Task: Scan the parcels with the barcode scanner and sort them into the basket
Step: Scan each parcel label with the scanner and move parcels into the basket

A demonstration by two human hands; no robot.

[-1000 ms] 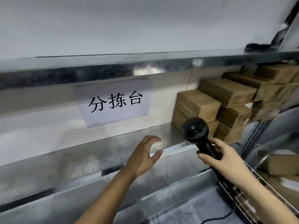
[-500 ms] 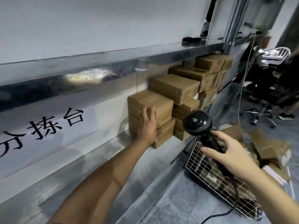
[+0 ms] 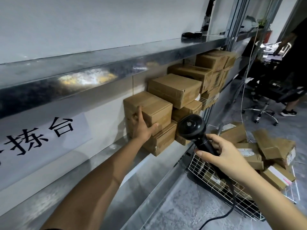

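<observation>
— What's the room like?
— A steel surface point(image 3: 146, 166) runs along a white wall, with a steel shelf point(image 3: 99, 63) above it and a paper sign point(image 3: 41, 140) on the backing. Stacked cardboard parcels point(image 3: 176, 90) fill its far end. The floor point(image 3: 174, 206) is grey and marbled. An office chair point(image 3: 264, 112) and a standing person point(image 3: 297, 72) are at the right.
— And the hands?
— They're apart. The left hand point(image 3: 141, 128) grips the nearest upper parcel point(image 3: 154, 108) of the stack. The right hand point(image 3: 222, 156) is wrapped round the black barcode scanner point(image 3: 192, 126), above the white wire basket point(image 3: 216, 181) on the floor. The basket has parcels inside, and loose parcels point(image 3: 272, 146) lie beside it.
</observation>
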